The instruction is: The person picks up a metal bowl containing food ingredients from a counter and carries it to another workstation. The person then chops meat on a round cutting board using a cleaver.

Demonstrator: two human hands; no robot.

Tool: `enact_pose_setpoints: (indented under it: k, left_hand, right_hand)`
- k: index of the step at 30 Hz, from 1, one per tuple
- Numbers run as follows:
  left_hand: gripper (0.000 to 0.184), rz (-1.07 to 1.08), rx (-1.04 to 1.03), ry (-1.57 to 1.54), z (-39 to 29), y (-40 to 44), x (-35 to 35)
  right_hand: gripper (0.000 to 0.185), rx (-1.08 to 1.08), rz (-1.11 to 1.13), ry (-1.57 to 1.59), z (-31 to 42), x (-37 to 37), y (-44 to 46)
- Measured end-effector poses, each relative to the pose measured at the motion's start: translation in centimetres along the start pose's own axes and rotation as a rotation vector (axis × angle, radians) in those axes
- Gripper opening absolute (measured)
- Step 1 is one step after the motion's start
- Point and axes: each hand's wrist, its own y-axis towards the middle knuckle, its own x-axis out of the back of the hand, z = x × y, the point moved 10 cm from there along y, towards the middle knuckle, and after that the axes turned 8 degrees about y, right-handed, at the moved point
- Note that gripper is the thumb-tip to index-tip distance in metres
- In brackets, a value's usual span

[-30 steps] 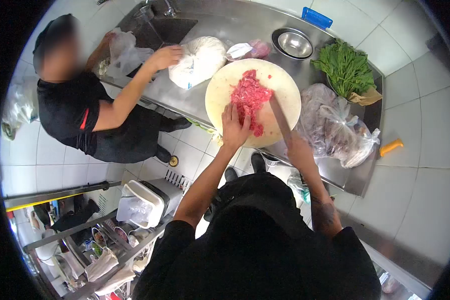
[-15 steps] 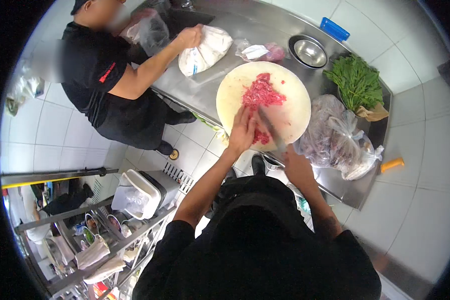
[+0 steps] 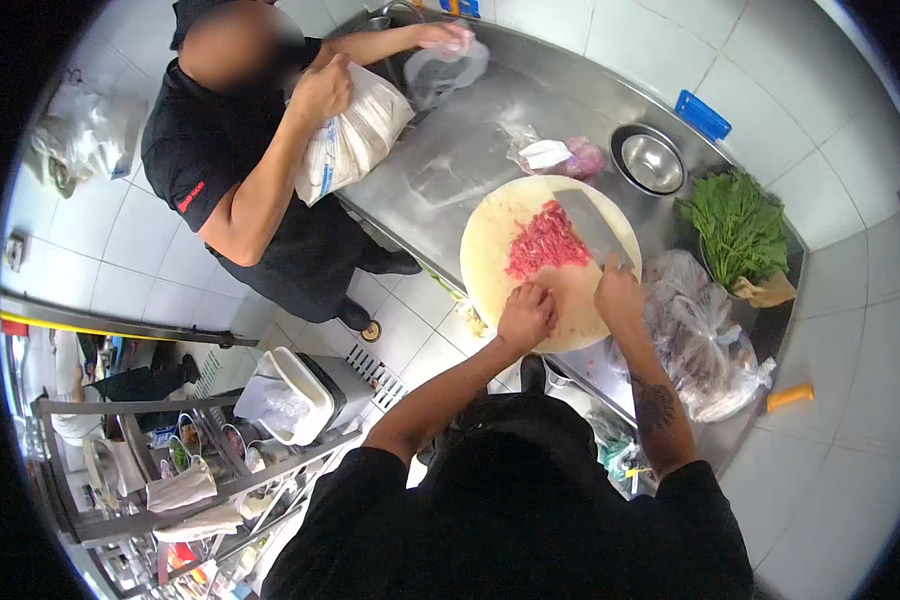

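My right hand (image 3: pixel 620 296) grips the handle of a cleaver (image 3: pixel 592 222), its wide blade lying over the right side of a round cutting board (image 3: pixel 485 235). Just left of the blade, chopped red meat (image 3: pixel 547 242) is gathered in one pile. My left hand (image 3: pixel 528 315) rests on the board below the meat with its fingers curled in. Whatever may be under those fingers is hidden.
A co-worker (image 3: pixel 260 170) at the left lifts a white sack (image 3: pixel 355 140). Behind the board lie a small bag (image 3: pixel 578 158) and metal bowls (image 3: pixel 653 163). Leafy greens (image 3: pixel 735 228) and filled plastic bags (image 3: pixel 695 325) stand at the right of the steel counter (image 3: pixel 440 180).
The cleaver has swung up to the board's right side, and the meat now forms one pile. My left hand has drawn back and curled. The co-worker has raised the sack off the counter.
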Motion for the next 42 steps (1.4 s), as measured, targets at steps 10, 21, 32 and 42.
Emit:
enact_pose_setpoints:
  k: [10, 21, 32, 42]
  left_hand:
    - [0.012, 0.117, -0.079, -0.192, -0.3, 0.6, -1.1]
    - [0.012, 0.119, 1.017, -1.074, 7.2, 2.1, -3.1]
    - [0.035, 0.032, 1.326, -1.917, 5.1, -2.2, -6.5]
    - [0.024, 0.066, 1.117, -2.038, 3.6, -0.4, -7.3]
  right_hand:
    - [0.024, 0.134, -0.182, 0.278, -3.4, 2.6, 3.8]
    - [0.037, -0.118, -0.243, 0.310, -21.6, 3.7, 23.9]
    - [0.042, 0.207, 0.579, 0.080, -19.4, -7.1, 29.2]
    - [0.024, 0.488, 0.340, -0.316, -15.0, -2.5, 27.0]
